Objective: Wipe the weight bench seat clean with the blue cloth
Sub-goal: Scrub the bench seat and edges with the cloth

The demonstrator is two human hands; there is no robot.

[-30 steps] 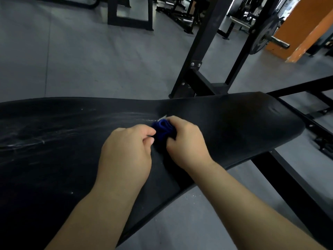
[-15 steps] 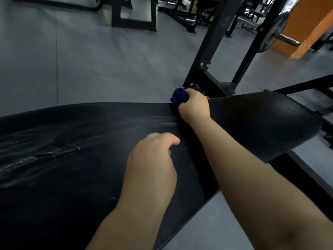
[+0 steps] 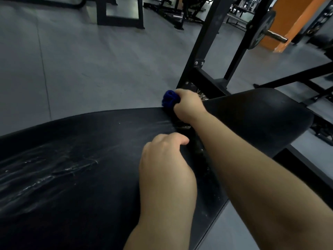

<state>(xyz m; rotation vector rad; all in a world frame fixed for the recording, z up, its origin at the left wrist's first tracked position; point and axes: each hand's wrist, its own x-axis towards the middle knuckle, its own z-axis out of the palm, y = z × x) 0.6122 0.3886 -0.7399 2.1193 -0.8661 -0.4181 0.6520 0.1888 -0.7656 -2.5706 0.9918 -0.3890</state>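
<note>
Black vinyl seat (image 3: 108,141) filled the near view, with wet streaks (image 3: 45,174) on its left part. Left hand (image 3: 167,165) rested on the seat, fingers loosely curled, holding nothing. Further out, right hand (image 3: 187,107) gripped the cloth (image 3: 169,101), balled up at the seat's far edge by the gap between pads. Cloth looked soft, light and squashy. Balled like that it probably covered little, so it would likely work better flattened under the palm with fingers pinning its edges. Wet vinyl was probably slick, so expect low drag. Beyond stood a rack upright (image 3: 203,42) and a plate (image 3: 261,29) over grey floor (image 3: 90,60).
</note>
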